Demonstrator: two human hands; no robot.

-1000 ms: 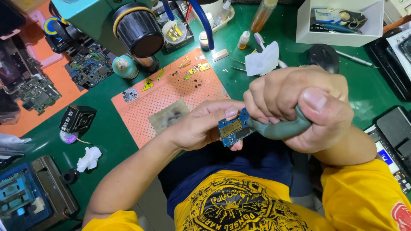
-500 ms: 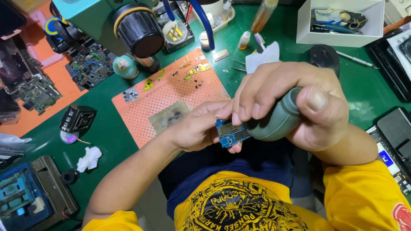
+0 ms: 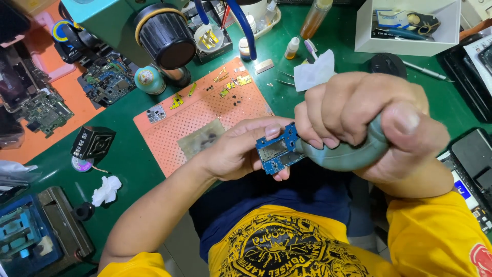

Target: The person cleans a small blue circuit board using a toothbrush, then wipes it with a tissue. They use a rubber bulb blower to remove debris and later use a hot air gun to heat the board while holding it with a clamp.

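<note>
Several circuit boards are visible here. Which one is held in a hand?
The small blue board, pinched in the left hand above the lap. The other boards lie on the bench at the far left.

An electronics repair workshop. Beyond the fingers (image 3: 328, 120) lie a perforated orange work mat (image 3: 205, 120) and a microscope head (image 3: 165, 35). Bare circuit boards (image 3: 105, 79) lie far left of them on the green bench (image 3: 128, 154).

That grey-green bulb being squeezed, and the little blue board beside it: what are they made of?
The bulb looks like soft matte rubber: it dents under the right hand. The blue board, pinched in the left hand, looks like rigid circuit laminate with a glossy coating and small metal parts, though fine detail is blurred.
</note>
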